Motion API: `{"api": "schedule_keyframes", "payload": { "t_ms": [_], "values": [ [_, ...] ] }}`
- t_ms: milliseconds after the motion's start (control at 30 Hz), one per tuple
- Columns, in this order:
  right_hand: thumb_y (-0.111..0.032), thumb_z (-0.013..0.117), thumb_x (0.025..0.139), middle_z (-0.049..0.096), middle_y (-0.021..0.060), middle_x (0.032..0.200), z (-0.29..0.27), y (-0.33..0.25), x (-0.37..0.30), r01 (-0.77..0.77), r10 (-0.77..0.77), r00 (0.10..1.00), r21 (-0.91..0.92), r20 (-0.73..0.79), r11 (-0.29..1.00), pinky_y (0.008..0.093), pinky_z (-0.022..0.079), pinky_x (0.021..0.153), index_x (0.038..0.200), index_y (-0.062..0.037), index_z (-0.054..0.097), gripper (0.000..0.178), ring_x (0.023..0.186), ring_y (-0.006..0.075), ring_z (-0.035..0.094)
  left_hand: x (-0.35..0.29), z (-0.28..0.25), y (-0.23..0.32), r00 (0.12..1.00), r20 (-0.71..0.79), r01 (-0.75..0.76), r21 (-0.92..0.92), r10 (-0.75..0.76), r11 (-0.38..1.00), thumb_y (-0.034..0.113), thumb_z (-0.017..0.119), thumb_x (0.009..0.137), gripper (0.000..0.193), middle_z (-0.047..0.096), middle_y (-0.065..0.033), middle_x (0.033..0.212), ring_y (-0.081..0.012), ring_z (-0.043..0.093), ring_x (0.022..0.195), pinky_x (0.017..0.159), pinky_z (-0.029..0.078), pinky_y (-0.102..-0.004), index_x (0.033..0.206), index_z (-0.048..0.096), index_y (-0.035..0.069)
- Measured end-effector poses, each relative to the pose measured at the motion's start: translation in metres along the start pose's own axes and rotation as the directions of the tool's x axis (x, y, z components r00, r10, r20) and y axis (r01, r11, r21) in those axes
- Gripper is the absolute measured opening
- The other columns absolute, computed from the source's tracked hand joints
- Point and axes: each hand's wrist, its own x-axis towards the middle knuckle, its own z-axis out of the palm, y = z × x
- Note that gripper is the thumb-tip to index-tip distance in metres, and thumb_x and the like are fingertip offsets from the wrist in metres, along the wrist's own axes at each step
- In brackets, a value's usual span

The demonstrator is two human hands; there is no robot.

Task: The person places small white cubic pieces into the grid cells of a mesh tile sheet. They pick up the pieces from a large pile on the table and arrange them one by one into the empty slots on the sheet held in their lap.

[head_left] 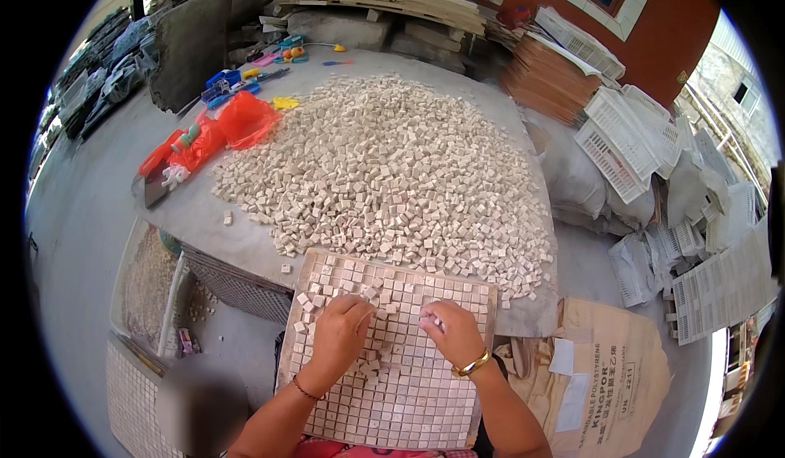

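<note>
A shallow wood-edged grid tray [491,307] lies in front of me, most of its squares filled with small pale stone mosaic tiles. My left hand [342,331] is over its left half, fingers curled together at loose tiles [384,301]; whatever they pinch is hidden. Over the right half, my right hand [455,333] has its fingers closed round a small white stone tile [439,324]. More loose tiles [370,365] sit on top of the grid below and beside the left hand. Just beyond the tray spreads a big heap of the same tiles [392,163] on a grey table.
Red plastic bags [249,121] and colourful toys [221,86] lie at the table's far left. White plastic crates [617,143] and sacks crowd the right. A brown paper sack [646,376] is right of the tray. Stacked dark mesh sheets [237,282] stand left of it.
</note>
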Motion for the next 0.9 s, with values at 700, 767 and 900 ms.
{"api": "schedule_keyframes", "payload": {
  "t_ms": [700,767,900],
  "values": [
    [-0.010,0.069,0.074,0.060,0.0116,0.074,-0.003,0.018,0.018,-0.084,0.083,0.996,-0.172,-0.012,0.981,0.0402,0.046,0.067,0.078,-0.0055,0.066,0.007,0.073,0.0306,0.058,0.034,0.030,-0.002,0.978,0.152,-0.160,0.087,0.145,0.983,0.007,0.061,0.071,0.006,0.053,-0.0065,0.079,-0.0256,0.053,0.077,0.068,0.047,-0.0336,0.075,0.057,0.007],
    [-0.010,0.068,0.075,0.060,0.0118,0.074,-0.003,0.022,0.017,-0.048,0.046,0.999,-0.219,-0.016,0.975,0.0401,0.047,0.067,0.078,-0.0050,0.066,0.007,0.073,0.0308,0.058,0.039,0.037,0.004,0.976,0.155,-0.163,0.059,0.153,0.985,0.008,0.061,0.071,0.005,0.052,-0.0062,0.078,-0.0252,0.053,0.077,0.067,0.047,-0.0337,0.074,0.057,0.007],
    [-0.010,0.067,0.077,0.062,0.0119,0.077,-0.014,0.025,0.017,0.001,0.008,0.998,-0.166,0.058,0.986,0.0370,0.048,0.068,0.085,-0.0050,0.068,0.010,0.075,0.0285,0.060,0.043,0.063,0.002,0.959,0.181,-0.234,0.064,0.219,0.970,0.009,0.061,0.071,0.005,0.052,-0.0057,0.076,-0.0246,0.053,0.077,0.065,0.048,-0.0345,0.073,0.058,0.008]
  ]
}}
